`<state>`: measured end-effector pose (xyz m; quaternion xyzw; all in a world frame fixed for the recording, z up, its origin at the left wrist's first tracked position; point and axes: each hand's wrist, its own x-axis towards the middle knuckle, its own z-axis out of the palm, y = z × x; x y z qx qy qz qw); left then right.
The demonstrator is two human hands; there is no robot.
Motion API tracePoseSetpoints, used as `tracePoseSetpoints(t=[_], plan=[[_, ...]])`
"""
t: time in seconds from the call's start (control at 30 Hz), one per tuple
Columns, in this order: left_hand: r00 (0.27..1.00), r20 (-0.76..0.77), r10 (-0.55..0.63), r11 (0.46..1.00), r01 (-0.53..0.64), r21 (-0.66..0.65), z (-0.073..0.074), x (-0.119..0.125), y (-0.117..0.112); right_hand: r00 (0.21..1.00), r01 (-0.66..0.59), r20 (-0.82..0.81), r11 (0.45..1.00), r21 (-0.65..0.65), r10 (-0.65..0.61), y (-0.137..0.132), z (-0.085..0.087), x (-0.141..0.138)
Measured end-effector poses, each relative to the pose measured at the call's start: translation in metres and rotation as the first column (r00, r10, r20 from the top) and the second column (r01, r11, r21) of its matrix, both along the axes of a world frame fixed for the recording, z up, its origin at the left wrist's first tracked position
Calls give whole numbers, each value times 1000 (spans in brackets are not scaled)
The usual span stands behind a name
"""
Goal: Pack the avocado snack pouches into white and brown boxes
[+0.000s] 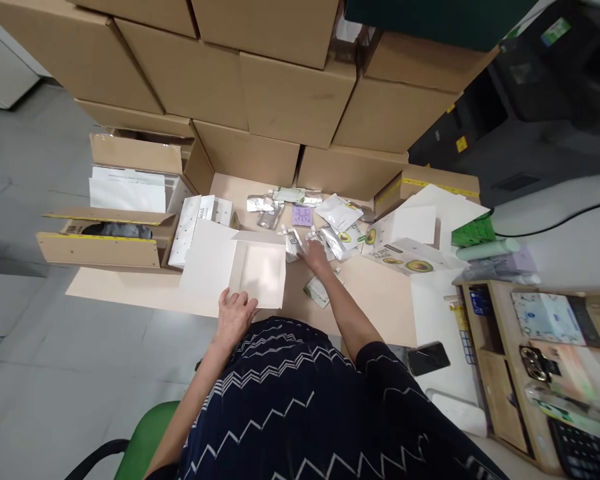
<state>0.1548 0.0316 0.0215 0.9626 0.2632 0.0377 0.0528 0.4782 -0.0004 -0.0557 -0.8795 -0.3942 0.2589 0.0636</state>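
My left hand (237, 316) grips the near wall of an open white box (234, 273), its fingers over the rim. The box's lid lies folded out to the left, and the inside shows bare white. At the pile in the middle of the table, my right hand (316, 257) is closed over a silver spout pouch (312, 236); its fingertips are partly hidden. Another silver spout pouch (293, 243) lies just left of that hand. A white and green sachet (318, 291) rests below the right wrist. Behind the pouches lies a purple packet (302, 215).
Cardboard boxes (300, 93) are stacked along the back. Open cartons (100, 250) and a patterned white box (185, 230) stand left. An open avocado-print box (405, 257) stands right, with a phone (428, 359) and wooden organizer (500, 393) beyond. A green chair (147, 440) is behind.
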Motion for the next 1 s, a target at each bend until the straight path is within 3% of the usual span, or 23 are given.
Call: tracePoseSetpoints(t=[0.17,0.37,0.6,0.8,0.9,1.0], plan=[[999,-27,-20,999,21,29,-2,1,0,994,-111,-9,988,107,113,50,-10,-13],[999,-35,-14,1000,15,18,-1,2,-2,985,-163,-57,986,-23,162,75,-12,-13],[996,6,-85,996,85,-29,2,-1,-2,959,-228,146,968,-107,243,32,-13,-49],[988,42,-146,985,149,-83,1,-2,3,950,-241,185,967,-78,252,-1,-8,-67],[985,60,-159,982,165,-94,2,-2,6,976,-173,138,985,11,170,-6,3,-58],[983,73,-171,979,177,-98,3,-2,8,999,-14,53,984,175,5,-15,25,-37]])
